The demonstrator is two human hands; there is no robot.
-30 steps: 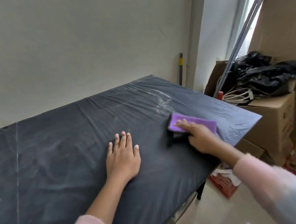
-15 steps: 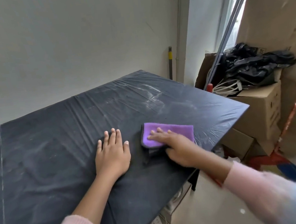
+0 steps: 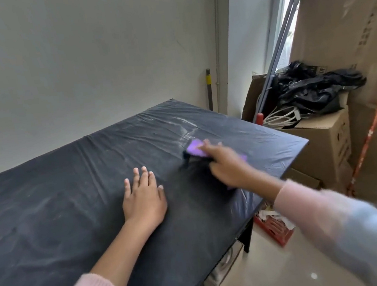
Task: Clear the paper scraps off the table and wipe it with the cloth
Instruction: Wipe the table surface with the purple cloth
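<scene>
Purple and folded flat, the small wiping cloth point(image 3: 194, 148) lies on the far right part of the black, plastic-wrapped tabletop point(image 3: 70, 201), pinned beneath the person's right hand point(image 3: 226, 165). The hand is blurred, but its fingers appear stretched out over the cloth, pressing down on it and not curled round it. The left hand point(image 3: 143, 196) rests palm-down near the middle of the table, fingers straight and slightly spread, holding nothing and apparently bracing the body.

No paper scraps show on the tabletop, and white paper bits sit in a red plastic crate point(image 3: 274, 226) on the floor by the table's right edge, so the clearing step looks finished and wiping is the step in hand. Pale dusty streaks point(image 3: 185, 125) lie just beyond the cloth, and fainter smears run across the left half. The next move probably calls for firm, flat pressure through those streaks, then passes leftward, with care not to ruck the wrinkled plastic.

A plain grey wall point(image 3: 76, 61) backs the table. To the right stand brown cardboard boxes point(image 3: 326, 141), one topped by a crumpled black plastic bag point(image 3: 314, 89) and white cables point(image 3: 280, 117).
</scene>
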